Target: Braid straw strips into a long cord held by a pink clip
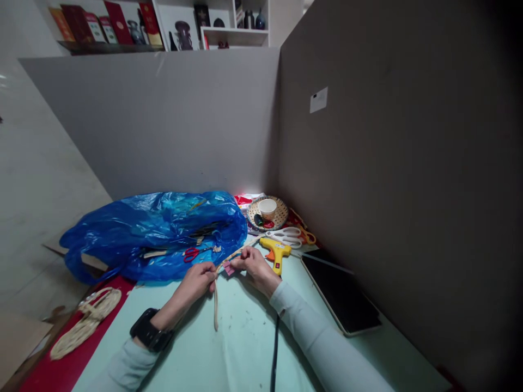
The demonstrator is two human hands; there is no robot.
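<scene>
Nearby, left: flat woven sandal (87,324), pale, ropy. Centre: slim tan cord (216,313), loose end pointing near over mint tabletop (245,354); left hand (199,280) pinching it, right hand (255,267) pinching small pink piece (229,268), forearms angled inward. Beyond, right: yellow plastic glue gun (278,250); left, crinkled blue plastic bag (159,220); far, round woven basket (283,216).

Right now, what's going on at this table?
A person is working with a pale cord. The left hand pinches it, while the right hand seems to hold a small pink piece against or close beside it. A yellow glue gun lies near the right hand, and red scissors rest by the left.
</scene>
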